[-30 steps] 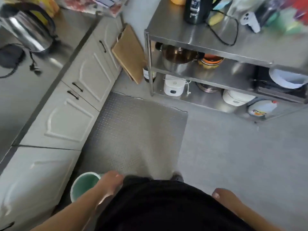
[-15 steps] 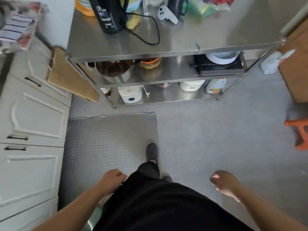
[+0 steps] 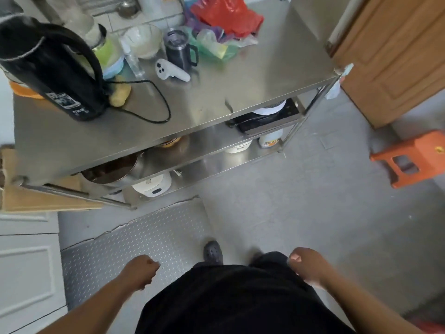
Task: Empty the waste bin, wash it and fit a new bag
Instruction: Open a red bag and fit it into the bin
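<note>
Bin out of frame; both hands empty, person facing the steel surface with the bags.

Progress: the waste bin is not showing anywhere in this view, so emptied or washed cannot be judged; no bag is being held, so fitting a new one is judged still to do. Left to right: left hand [image 3: 142, 270] is hanging beside the hip over the checker-plate mat [image 3: 134, 239], fingers curled loosely inward, gripping nothing. Right hand [image 3: 307, 263] is hanging on the other side over bare floor, fingers curled likewise, thumbnail up, holding nothing. On the steel surface [image 3: 240, 88] ahead, a heap of plastic bags [image 3: 224, 22] is lying at the far edge, well apart from both hands, a likely source for the new liner.
</note>
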`<state>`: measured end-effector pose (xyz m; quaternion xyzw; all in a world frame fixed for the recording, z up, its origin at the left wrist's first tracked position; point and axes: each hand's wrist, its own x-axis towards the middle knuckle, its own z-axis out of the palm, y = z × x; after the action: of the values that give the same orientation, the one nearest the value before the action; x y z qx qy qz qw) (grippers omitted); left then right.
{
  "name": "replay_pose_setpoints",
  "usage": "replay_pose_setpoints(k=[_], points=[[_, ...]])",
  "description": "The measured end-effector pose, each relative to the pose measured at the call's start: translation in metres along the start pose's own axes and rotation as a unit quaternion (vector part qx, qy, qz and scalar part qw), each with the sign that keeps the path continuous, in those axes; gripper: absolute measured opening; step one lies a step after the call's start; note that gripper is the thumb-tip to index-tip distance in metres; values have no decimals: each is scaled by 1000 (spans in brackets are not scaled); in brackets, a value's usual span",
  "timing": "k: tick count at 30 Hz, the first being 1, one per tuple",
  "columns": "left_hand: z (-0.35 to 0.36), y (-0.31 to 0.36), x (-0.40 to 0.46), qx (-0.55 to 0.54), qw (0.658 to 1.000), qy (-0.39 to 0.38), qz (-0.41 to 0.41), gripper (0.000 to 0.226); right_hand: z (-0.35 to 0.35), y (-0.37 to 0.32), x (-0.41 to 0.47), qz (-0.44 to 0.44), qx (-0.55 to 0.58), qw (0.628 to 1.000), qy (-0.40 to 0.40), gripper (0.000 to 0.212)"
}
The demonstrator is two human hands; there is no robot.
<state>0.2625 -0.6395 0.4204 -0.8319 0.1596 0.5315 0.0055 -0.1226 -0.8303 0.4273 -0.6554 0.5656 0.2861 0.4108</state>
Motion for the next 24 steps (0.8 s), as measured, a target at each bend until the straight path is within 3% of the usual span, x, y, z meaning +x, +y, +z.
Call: replay_pose_setpoints(k=[7,14,19,24], points=[[-15,145,26,-55,998,20,34,20,-31,72,24,48,-7,999,-22,26],[28,273,13,-107,992,13,62,13,-129,148,70,43,-43,998,-32,18],[62,326,-2,-57,993,-7,108,14,-206,173,103,38,-134,990,-28,10],[65,334,-5,-11,996,0,86,22,-267,134,140,2,-161,987,-15,21]])
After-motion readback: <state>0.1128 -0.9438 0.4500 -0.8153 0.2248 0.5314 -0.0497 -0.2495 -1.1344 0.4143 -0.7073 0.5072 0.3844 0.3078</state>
